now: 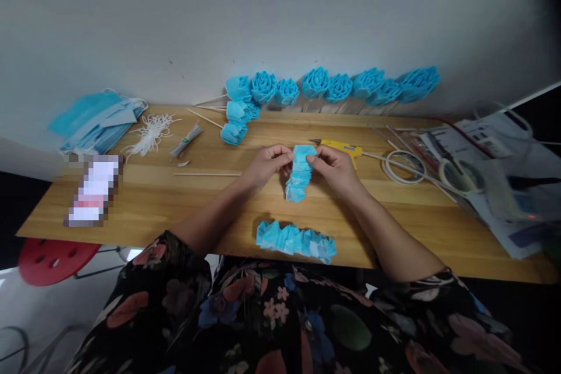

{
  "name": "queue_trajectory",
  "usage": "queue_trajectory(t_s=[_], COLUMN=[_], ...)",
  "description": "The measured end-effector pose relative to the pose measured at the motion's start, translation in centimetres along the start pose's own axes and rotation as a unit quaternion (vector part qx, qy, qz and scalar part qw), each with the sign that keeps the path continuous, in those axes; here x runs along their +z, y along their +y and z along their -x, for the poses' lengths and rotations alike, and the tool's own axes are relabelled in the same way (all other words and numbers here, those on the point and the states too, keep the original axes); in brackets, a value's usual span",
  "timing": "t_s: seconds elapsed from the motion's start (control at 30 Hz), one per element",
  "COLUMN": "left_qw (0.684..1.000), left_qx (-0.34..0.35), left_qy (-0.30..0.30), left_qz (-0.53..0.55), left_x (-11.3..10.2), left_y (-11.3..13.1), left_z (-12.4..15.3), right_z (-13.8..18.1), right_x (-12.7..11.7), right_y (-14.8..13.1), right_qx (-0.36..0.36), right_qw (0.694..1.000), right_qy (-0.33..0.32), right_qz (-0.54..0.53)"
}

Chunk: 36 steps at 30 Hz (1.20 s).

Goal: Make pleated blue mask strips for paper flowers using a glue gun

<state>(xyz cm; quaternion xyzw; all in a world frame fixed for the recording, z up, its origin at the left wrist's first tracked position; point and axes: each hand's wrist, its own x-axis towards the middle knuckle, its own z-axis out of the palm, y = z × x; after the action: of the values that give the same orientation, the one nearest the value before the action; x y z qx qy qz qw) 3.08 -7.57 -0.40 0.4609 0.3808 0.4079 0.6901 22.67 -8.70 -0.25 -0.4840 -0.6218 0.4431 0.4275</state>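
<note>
Over the middle of the wooden table [131, 210], my left hand [267, 165] and my right hand [333, 168] both pinch the top end of a pleated blue fabric strip [300, 174]. The strip hangs down toward me between the two hands. A second pleated blue strip [296, 241] lies flat near the table's front edge, just below my hands. Both hands are closed on the held strip.
Several blue fabric roses [333, 85] line the wall. A yellow glue gun [340, 147], tape roll [402, 166], scissors [456, 174] and papers sit right. Blue masks [97, 120], white ear loops [151, 131], wooden sticks [205, 174] lie left. A red stool [55, 259] stands lower left.
</note>
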Motion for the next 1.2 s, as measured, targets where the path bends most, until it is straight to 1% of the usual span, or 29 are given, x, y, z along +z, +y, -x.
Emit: queue_trajectory(t_s=[0.17, 0.33, 0.47, 0.63, 0.7, 0.8, 0.9, 1.1, 1.2], left_qw=[0.999, 0.999, 0.998, 0.997, 0.998, 1.000, 0.999, 0.998, 0.998], left_qx=[-0.015, -0.019, -0.018, -0.014, -0.017, -0.022, -0.010, 0.002, -0.002], left_qy=[-0.017, 0.018, 0.036, 0.017, 0.014, 0.011, 0.008, 0.026, 0.008], left_qz=[0.045, 0.047, 0.052, 0.071, 0.058, 0.002, -0.042, -0.050, -0.055], left_x=[0.15, -0.06, -0.21, -0.11, -0.06, -0.06, -0.10, -0.19, -0.18], left_y=[0.08, 0.40, 0.43, 0.29, 0.25, 0.13, 0.01, 0.04, 0.01], left_z=[0.06, -0.06, -0.16, -0.04, -0.03, -0.09, -0.13, -0.01, 0.04], right_z=[-0.14, -0.44, -0.37, -0.22, -0.26, -0.33, -0.37, -0.31, -0.18], right_x=[-0.05, -0.43, -0.35, -0.05, -0.10, -0.22, -0.24, -0.17, -0.17], right_y=[-0.01, -0.41, -0.45, -0.18, -0.18, -0.25, -0.25, -0.04, 0.10], right_qx=[0.015, 0.052, 0.045, 0.041, 0.038, 0.036, 0.035, 0.030, 0.025], right_qw=[0.999, 0.994, 0.995, 0.997, 0.998, 0.998, 0.998, 0.999, 0.999], right_qy=[0.000, -0.034, -0.039, -0.011, 0.004, 0.018, 0.021, -0.002, -0.010], right_qz=[-0.041, -0.092, -0.084, -0.061, -0.058, -0.053, -0.048, -0.040, -0.027])
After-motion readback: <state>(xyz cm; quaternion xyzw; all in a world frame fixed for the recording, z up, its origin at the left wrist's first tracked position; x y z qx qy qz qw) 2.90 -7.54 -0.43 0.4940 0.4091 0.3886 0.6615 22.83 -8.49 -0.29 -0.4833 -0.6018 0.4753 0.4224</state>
